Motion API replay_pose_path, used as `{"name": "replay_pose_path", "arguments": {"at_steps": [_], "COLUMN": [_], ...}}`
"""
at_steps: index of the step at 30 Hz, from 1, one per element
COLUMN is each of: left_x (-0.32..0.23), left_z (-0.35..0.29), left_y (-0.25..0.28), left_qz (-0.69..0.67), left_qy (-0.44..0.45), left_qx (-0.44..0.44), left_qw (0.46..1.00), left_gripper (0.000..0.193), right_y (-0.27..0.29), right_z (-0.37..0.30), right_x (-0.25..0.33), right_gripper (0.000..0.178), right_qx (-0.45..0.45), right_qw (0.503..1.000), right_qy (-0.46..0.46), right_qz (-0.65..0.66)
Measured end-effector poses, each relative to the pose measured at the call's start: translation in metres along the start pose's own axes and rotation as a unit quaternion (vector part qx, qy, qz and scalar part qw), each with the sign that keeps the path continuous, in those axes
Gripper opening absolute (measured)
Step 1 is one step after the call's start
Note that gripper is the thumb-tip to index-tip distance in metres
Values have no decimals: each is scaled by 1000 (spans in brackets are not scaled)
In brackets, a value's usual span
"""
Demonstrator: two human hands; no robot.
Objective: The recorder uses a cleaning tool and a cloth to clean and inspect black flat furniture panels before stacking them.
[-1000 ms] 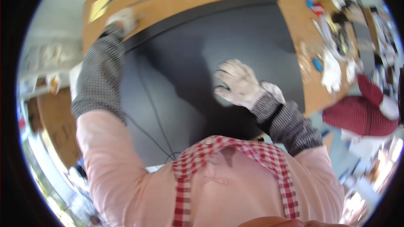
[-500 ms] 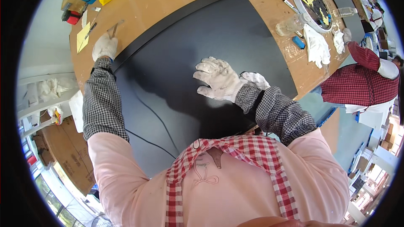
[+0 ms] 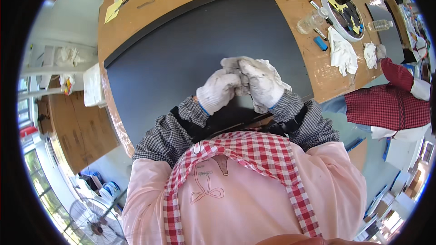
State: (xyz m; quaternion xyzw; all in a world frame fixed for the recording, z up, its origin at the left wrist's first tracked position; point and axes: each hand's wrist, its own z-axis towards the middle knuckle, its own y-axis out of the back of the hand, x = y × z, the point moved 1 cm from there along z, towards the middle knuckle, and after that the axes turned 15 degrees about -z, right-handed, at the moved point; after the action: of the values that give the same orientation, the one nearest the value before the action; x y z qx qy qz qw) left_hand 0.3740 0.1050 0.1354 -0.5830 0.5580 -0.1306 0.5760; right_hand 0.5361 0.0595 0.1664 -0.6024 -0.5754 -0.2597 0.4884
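Note:
Both my hands wear soiled white work gloves and meet above the near part of a large dark panel (image 3: 190, 41). My left hand (image 3: 219, 91) is closed, its fingers curled against the other hand. Bent over those fingertips is my right hand (image 3: 260, 81), closed as well. Whatever lies between them is hidden. A white cloth-like edge (image 3: 278, 73) shows beside my right hand; I cannot tell whether it is held. Beyond the panel's far left side, a thin metal strip tool (image 3: 146, 4) lies on the brown table (image 3: 136, 22).
On the right are a white cloth (image 3: 341, 52), a clear bottle (image 3: 312, 21), a blue block (image 3: 320, 43) and a round tray (image 3: 328, 12) with dark and yellow scraps. Yellow paper (image 3: 112, 12) with a pen lies far left. A co-worker in a red checked apron (image 3: 386, 106) stands at right.
My left hand has let go of the metal strip tool at the far left and come back to my right hand. My right hand's fingers have folded in. The view has shifted.

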Motion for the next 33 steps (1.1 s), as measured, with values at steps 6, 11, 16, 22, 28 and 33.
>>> {"name": "replay_pose_path", "arguments": {"at_steps": [6, 11, 16, 22, 28, 33], "left_x": [16, -6, -1, 10, 10, 8], "left_z": [2, -14, -39, -39, -40, -41], "left_y": [-46, 22, 60, 77, 76, 73], "left_qz": [371, 580, 784, 780, 775, 775], "left_qy": [-61, -208, -217, -228, -222, -228], "left_qx": [12, -286, -351, -361, -368, -366], "left_qw": [927, 734, 463, 458, 463, 463], "left_gripper": [21, 36, 45, 45, 46, 45], "right_y": [56, 221, 238, 250, 253, 244], "right_z": [-44, -35, -28, -4, 4, 3], "right_x": [-5, -48, -33, -34, -31, -23], "right_gripper": [29, 36, 40, 40, 40, 38], "right_qx": [-160, -331, -349, -300, -276, -260], "right_qw": [971, 899, 752, 738, 742, 735], "right_qy": [150, -2, -36, 5, 2, -6], "right_qz": [-91, -287, -558, -604, -611, -627]}}
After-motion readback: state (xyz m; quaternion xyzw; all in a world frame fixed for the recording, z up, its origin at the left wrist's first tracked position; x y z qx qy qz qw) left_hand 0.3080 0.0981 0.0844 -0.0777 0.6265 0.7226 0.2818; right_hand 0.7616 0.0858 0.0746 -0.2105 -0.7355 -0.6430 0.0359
